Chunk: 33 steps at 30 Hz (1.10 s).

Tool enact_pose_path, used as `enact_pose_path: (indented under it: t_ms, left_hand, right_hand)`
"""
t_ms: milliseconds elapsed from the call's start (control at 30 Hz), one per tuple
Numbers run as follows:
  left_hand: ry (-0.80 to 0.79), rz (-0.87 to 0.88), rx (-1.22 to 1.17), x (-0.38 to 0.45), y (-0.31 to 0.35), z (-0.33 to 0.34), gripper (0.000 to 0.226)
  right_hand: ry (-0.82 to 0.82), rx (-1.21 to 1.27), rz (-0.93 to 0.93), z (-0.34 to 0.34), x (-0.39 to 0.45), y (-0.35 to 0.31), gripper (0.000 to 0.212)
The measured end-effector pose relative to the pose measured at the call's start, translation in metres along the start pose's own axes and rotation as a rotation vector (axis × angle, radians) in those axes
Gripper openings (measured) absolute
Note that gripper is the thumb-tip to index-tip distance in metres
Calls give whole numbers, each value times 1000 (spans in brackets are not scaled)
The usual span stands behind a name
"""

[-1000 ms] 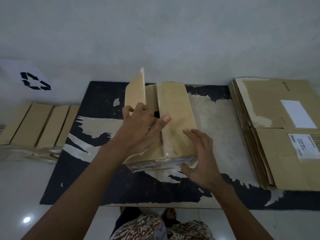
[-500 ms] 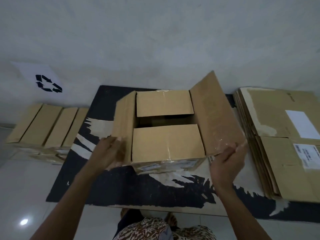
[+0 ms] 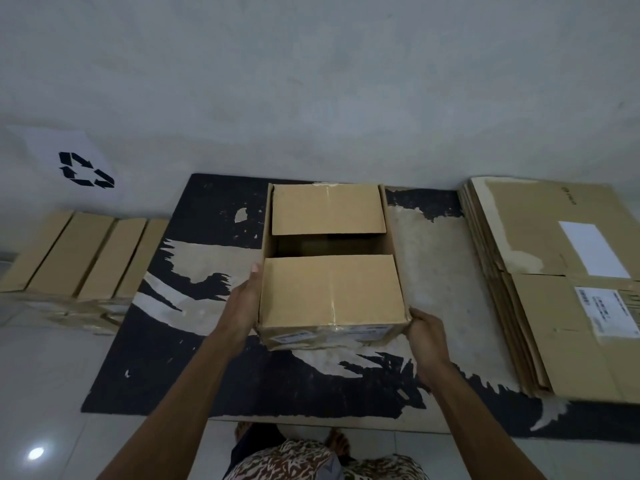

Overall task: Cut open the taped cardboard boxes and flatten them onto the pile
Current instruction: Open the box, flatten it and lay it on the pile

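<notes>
The box (image 3: 330,268) is held from both sides: the left hand (image 3: 244,303) is laid flat against its left wall with straight fingers, and the right hand (image 3: 424,329) is pressed against the near right corner, fingers partly hidden behind the wall, so their curl cannot be told for certain. The box stands upright in the middle of a worn black mat (image 3: 194,372). Its top is already open: the two long flaps are turned down along the sides, while the two short flaps lie inward with a dark gap between them. Tape is visible on the near lower edge, so the bottom seems not yet cut. This box is judged to be half done; collapsing it and moving it remain. To the right, a pile of flattened boxes (image 3: 554,289) lies beside the mat. To the left, a row of boxes (image 3: 79,254) stands, apparently unopened. A sheet with a recycling sign (image 3: 74,161) is on the wall.
</notes>
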<state>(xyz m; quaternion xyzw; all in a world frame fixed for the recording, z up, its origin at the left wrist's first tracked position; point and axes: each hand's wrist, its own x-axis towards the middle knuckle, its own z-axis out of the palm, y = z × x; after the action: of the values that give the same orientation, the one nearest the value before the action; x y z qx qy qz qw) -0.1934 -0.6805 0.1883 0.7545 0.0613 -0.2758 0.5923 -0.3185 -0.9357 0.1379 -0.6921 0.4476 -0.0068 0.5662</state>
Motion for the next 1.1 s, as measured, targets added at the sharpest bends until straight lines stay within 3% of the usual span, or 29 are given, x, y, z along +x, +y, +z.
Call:
enact_pose_path:
  t_ms: [100,167,267,300,367,433,533,567,667,767,833,933,1100]
  left_hand:
    - [-17,-50,36,4,7,-3,64]
    - [45,-68,268,10,9,-5,63]
    - [323,193,792,18,22,0,54]
    - [322,304,857,20,29,7,58]
    - [124,402,892,30,42,20,65]
    - [-38,380,913,31,63,31,60]
    - [49,466,843,13,110,32,50]
    - [-4,464,844,4,126,29,46]
    - [-404,263,1073,-35,140,29,29]
    - [-505,195,1327,-47,91,46,83]
    - [-511,186,1374,-39,50,57,101]
    - [-447,241,1446,-30,19,67,73]
    - [-138,459,1478,-35,4,74,16]
  right_hand:
    - [-67,53,43,-13,7,-17,30]
    - [-97,23,14,-24,11,-27,40]
    - [-69,-97,-46,-30,15,-32,37]
    - [-63,-103,-65,-28,15,-32,33]
    - [-75,-102,-81,-25,13,-33,30]
    - [-80,-107,-80,-24,11,-33,30]
    - [-77,-54,-54,-29,7,-33,31]
    - [-76,-14,-49,-31,7,-35,33]
    - [-103,31,-34,-37,5,-37,36]
    - [-137,12,-3,-35,3,-35,44]
    - [-145,-35,-58,-31,0,-32,47]
    - [-112,-185,-177,-27,-8,-32,54]
    - [-80,-271,-208,-21,-13,-29,59]
